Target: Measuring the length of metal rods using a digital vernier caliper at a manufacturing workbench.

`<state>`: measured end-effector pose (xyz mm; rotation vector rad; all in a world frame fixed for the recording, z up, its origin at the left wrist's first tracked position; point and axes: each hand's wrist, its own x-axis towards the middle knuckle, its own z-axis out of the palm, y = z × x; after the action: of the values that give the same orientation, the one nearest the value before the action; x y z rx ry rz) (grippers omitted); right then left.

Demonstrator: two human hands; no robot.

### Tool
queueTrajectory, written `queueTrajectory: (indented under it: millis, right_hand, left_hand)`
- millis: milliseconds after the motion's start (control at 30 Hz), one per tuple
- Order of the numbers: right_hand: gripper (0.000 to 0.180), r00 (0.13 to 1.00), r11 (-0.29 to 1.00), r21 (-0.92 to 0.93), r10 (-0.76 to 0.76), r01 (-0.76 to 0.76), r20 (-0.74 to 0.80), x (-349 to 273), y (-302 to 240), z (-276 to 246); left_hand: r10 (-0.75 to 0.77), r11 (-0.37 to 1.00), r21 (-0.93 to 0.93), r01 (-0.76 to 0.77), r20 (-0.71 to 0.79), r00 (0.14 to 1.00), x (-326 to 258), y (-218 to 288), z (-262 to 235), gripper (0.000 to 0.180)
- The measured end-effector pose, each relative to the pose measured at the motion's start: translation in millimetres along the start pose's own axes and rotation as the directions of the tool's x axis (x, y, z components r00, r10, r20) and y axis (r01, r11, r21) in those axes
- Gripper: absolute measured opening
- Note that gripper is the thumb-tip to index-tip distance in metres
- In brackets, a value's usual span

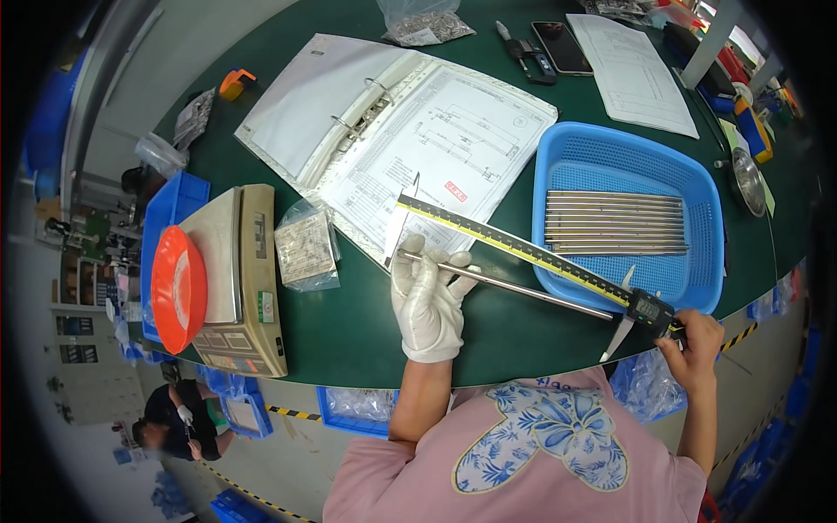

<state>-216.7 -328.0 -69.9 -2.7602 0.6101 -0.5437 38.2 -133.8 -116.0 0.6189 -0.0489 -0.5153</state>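
My left hand (pixel 428 309), in a white glove, has its fingers closed around one end of a thin metal rod (pixel 532 295). The rod slants down to the right, its other end close to the jaws of a long digital caliper (pixel 514 247). My bare right hand (pixel 695 349) grips the caliper at its black display end. The caliper's yellow-marked beam runs up and left, over the front corner of a blue plastic basket (pixel 542 166) and onto an open ring binder (pixel 471 122). Inside the basket lie several similar metal rods (pixel 615 224) in a row.
Left of me stand a weighing scale (pixel 255 261) and an orange-red bowl (pixel 179 288). A bagged flat part (pixel 307 248) lies beside the binder. At the back are a phone (pixel 561 48), a smaller caliper (pixel 529 59) and paper sheets (pixel 636 78). A metal bowl (pixel 747 181) sits right of the basket.
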Motion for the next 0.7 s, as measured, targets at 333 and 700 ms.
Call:
queueTrajectory:
  millis: [333, 700]
  right_hand:
    - [0.037, 1.0, 1.0, 0.005, -0.015, 0.015, -0.021, 1, -2, 1]
    - [0.035, 0.995, 0.994, 0.066, 0.093, -0.09, -0.047, -9, 5, -6]
  left_hand:
    - [0.01, 1.0, 0.006, -0.01, -0.002, 1.0, 0, 1, -2, 0.028]
    - [0.104, 0.994, 0.024, -0.103, -0.073, 0.992, 1, 2, 1, 0.023]
